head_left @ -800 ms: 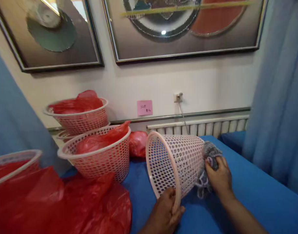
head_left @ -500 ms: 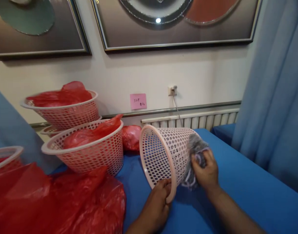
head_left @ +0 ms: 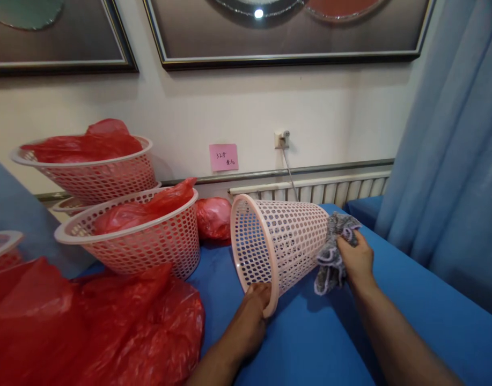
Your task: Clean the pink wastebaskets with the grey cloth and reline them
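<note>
A pale pink plastic basket [head_left: 296, 230] with a mesh of holes lies tipped on its side, its mouth facing left. My left hand [head_left: 251, 316] grips the lower part of its rim, the fingers partly hidden inside. In my right hand [head_left: 356, 257] is a bunched grey cloth [head_left: 332, 262] with pale edging, at the basket's bottom end on the right. The cloth hides part of the base, and its loose end hangs down over the blue-covered surface.
Pink baskets [head_left: 137, 241] with red plastic bags inside stand on the left, some stacked. Crumpled red plastic bags [head_left: 141, 327] spread at the lower left. A blue-covered surface [head_left: 310, 343] lies beneath. Behind are a radiator [head_left: 326, 188] and a wall socket [head_left: 281, 140]; a blue curtain [head_left: 442, 161] hangs right.
My right hand and the cloth have moved right along the basket toward its bottom end. My left hand stays on the rim. The view has tilted down slightly.
</note>
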### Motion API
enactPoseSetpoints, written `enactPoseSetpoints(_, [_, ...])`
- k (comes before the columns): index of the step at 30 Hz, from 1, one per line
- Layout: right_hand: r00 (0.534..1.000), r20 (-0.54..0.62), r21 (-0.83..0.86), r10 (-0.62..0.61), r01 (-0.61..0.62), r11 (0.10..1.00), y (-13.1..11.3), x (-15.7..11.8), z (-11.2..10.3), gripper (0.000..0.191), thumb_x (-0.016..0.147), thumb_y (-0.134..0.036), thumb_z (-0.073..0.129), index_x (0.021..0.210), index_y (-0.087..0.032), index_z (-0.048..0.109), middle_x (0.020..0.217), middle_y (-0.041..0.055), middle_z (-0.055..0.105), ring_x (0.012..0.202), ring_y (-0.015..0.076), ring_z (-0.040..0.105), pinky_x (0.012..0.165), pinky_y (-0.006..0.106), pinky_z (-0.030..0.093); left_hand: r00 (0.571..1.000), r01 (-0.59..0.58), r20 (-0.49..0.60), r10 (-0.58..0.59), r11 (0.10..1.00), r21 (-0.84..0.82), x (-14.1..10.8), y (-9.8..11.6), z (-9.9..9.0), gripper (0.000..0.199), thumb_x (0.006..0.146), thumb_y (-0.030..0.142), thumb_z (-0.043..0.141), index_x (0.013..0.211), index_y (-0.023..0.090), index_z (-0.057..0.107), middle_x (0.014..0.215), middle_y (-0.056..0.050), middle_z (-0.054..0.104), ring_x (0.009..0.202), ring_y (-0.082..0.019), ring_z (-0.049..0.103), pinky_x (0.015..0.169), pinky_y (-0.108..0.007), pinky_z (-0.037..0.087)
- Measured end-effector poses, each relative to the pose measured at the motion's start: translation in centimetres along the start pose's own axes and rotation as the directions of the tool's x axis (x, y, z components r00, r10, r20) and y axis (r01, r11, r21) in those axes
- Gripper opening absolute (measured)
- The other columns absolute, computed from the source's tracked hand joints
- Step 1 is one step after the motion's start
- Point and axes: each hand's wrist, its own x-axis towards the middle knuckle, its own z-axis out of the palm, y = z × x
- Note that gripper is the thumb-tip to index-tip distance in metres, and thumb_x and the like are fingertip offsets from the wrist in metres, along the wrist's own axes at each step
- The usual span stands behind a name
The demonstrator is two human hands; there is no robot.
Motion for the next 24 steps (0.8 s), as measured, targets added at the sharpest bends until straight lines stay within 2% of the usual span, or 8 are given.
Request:
enactPoseSetpoints(5, [0.994,-0.062,0.068,0.086,-0.082,0.994,0.3,0.5,-0.4,0.035,0.072,-0.042,0.066,0.097,-0.017,0.070,0.078,0.0035,0.072,0.075,0.0246,0.069,0.073,0.038,0.058,0.998,0.029,0.044,-0.035,0.988,0.149,-0.5,-1.5,0.9,0.055,0.085,0.006,0.052,0.136,0.022,0.065,0.141,-0.010,0.065,0.124,-0.029,0.056,0.112,-0.047,0.042])
enactPoseSetpoints(8, [0.945,-0.030,-0.027,-0.326,0.325,0.945,-1.7,-3.7,-0.5,0.027,0.078,-0.039,0.069,0.097,-0.020,0.069,0.093,0.0075,0.073,0.090,0.0270,0.069,0.088,0.044,0.057,0.998,0.033,0.052,-0.042,0.986,0.166,-0.7,-1.6,1.2,0.058,0.083,0.004,0.051,0.138,0.020,0.062,0.145,-0.011,0.062,0.127,-0.029,0.055,0.114,-0.048,0.039])
enactPoseSetpoints(10, [0.696,0.141,0.018,-0.704,0.709,0.705,-3.4,-7.1,-0.9,0.019,0.082,-0.032,0.068,0.099,-0.021,0.069,0.109,0.0112,0.070,0.103,0.0288,0.067,0.094,0.046,0.055,0.998,0.033,0.050,-0.041,0.986,0.162,-0.7,-1.3,1.2,0.055,0.085,0.005,0.051,0.135,0.022,0.064,0.144,-0.010,0.063,0.128,-0.028,0.055,0.115,-0.048,0.039])
enactPoseSetpoints(12, [0.414,0.271,0.177,-0.869,0.866,0.468,-4.7,-9.6,-1.3,0.018,0.084,-0.025,0.066,0.102,-0.022,0.069,0.124,0.0137,0.064,0.111,0.0293,0.065,0.093,0.045,0.056,0.999,0.022,0.045,-0.029,0.989,0.143,-0.6,-0.7,1.0,0.051,0.086,0.008,0.053,0.132,0.025,0.066,0.141,-0.009,0.065,0.127,-0.028,0.056,0.115,-0.046,0.040])
enactPoseSetpoints(14, [0.318,0.305,0.218,-0.898,0.894,0.391,-5.1,-10.2,-1.3,0.021,0.085,-0.022,0.064,0.105,-0.022,0.068,0.129,0.0147,0.060,0.114,0.0293,0.063,0.092,0.045,0.056,0.999,0.014,0.038,-0.018,0.994,0.108,-0.4,-0.2,0.7,0.049,0.087,0.011,0.054,0.131,0.026,0.067,0.137,-0.007,0.068,0.124,-0.028,0.058,0.113,-0.044,0.042])
enactPoseSetpoints(20, [0.800,0.209,-0.246,-0.563,0.600,0.761,-2.3,-4.3,-0.3,0.016,0.086,-0.028,0.058,0.097,-0.021,0.068,0.099,0.0086,0.066,0.090,0.0273,0.066,0.083,0.045,0.057,0.996,0.066,0.049,-0.072,0.992,0.106,-0.2,-0.3,0.4,0.054,0.088,0.009,0.049,0.138,0.025,0.065,0.144,-0.008,0.065,0.131,-0.028,0.057,0.118,-0.046,0.039])
enactPoseSetpoints(22, [0.811,0.207,-0.240,-0.548,0.585,0.775,-2.1,-3.6,-0.4,0.017,0.085,-0.028,0.058,0.097,-0.021,0.069,0.099,0.0084,0.066,0.090,0.0274,0.066,0.083,0.045,0.057,0.992,0.088,0.073,-0.098,0.988,0.128,-0.5,-0.4,0.5,0.058,0.085,0.008,0.052,0.140,0.024,0.064,0.148,-0.009,0.062,0.134,-0.029,0.055,0.121,-0.049,0.035])
enactPoseSetpoints(24, [0.716,0.284,-0.149,-0.638,0.690,0.709,-2.8,-4.6,-0.7,0.021,0.084,-0.026,0.061,0.102,-0.021,0.069,0.107,0.0098,0.066,0.097,0.0282,0.066,0.087,0.044,0.057,0.991,0.097,0.083,-0.102,0.994,0.058,-1.0,0.0,0.4,0.066,0.081,0.011,0.062,0.146,0.022,0.057,0.152,-0.012,0.058,0.138,-0.031,0.052,0.123,-0.052,0.032])
